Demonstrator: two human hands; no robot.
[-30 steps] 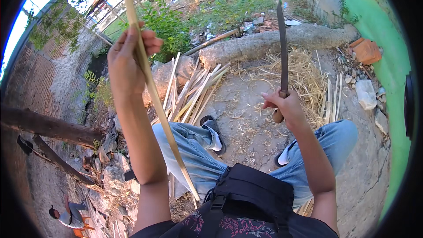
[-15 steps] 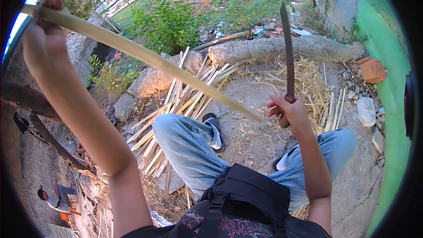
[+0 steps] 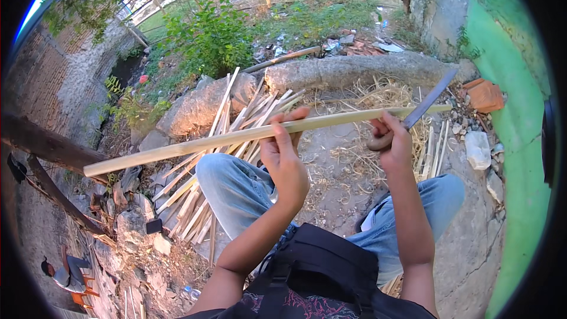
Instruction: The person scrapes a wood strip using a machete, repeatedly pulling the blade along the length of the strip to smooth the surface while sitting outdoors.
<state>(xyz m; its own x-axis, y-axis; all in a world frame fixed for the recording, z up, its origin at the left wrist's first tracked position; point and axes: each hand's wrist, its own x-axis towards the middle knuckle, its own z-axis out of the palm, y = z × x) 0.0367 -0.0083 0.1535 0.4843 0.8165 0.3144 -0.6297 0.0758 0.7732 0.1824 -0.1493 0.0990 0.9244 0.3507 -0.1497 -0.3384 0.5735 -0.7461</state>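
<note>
A long pale bamboo strip [image 3: 207, 142] lies across in front of me, its left end lower and nearer. My left hand [image 3: 286, 162] is closed around it near the middle, thumb in front. In my right hand [image 3: 394, 142] is a machete [image 3: 430, 99] with a curved wooden handle, its dark blade slanting up to the right. The blade crosses the strip close to its right end. Thumb and finger of that same hand also meet the strip; whether they pinch it firmly is hard to see.
Split strips [image 3: 195, 207] lie piled left of my knee, with several more at the right. Curly shavings [image 3: 384, 94] heap against a low stone ledge [image 3: 354, 68]. A brick [image 3: 484, 95] and a clear plastic container [image 3: 478, 150] sit by the green wall [image 3: 520, 159]. Someone sits [image 3: 71, 272] far left.
My left hand has come down from the upper left to mid-view, now around the strip's middle. The machete has tipped from upright to slanting right, and the strip's slope has reversed.
</note>
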